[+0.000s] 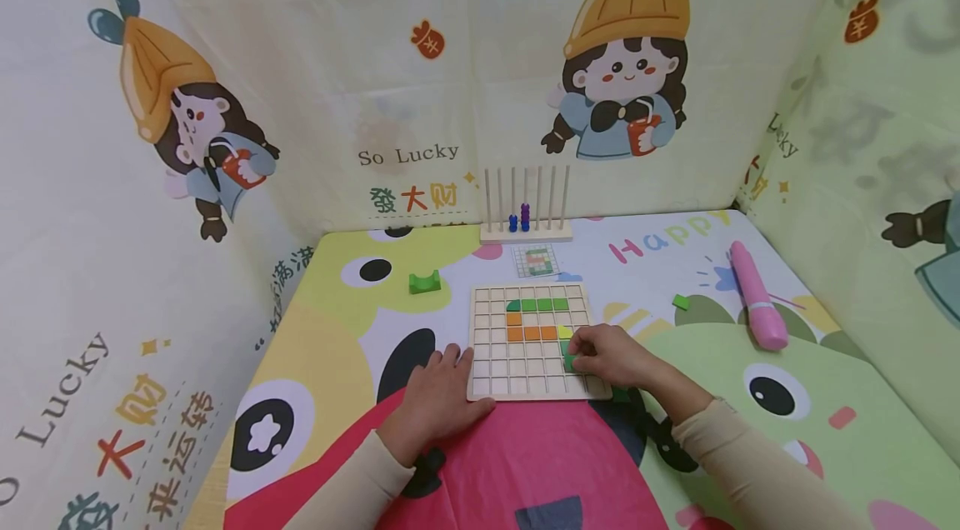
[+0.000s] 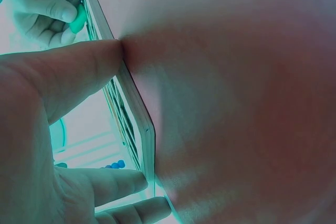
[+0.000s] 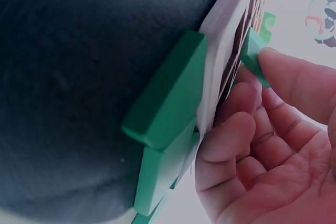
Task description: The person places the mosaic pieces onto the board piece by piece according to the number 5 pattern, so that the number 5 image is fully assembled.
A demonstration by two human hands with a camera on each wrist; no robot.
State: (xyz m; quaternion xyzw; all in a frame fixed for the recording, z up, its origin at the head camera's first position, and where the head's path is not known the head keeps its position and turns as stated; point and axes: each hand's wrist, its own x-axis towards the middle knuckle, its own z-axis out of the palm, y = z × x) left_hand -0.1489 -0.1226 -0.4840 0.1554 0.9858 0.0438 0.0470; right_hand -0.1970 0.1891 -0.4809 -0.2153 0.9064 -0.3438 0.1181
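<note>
A square wooden grid board (image 1: 491, 363) lies on the table, with green, orange and yellow tiles in some cells. My left hand (image 1: 438, 397) rests at its lower left corner, thumb and fingers spread against the edge. Over the lower right part, my right hand (image 1: 613, 357) pinches a green tile (image 3: 254, 56) between thumb and fingers. Part of that tile is hidden by the fingers. Below the yellow tile (image 1: 565, 332), green shows next to the right fingertips. More green tiles (image 3: 170, 93) lie by the board's near edge, mostly covered by the right arm in the head view.
Behind the board lie a small pattern card (image 1: 536, 261) and a wooden peg stand (image 1: 525, 235) with blue and purple beads. A green curved block (image 1: 425, 282) is at left. Toward the right are a small green tile (image 1: 681, 302) and a pink pen-like object (image 1: 757, 297).
</note>
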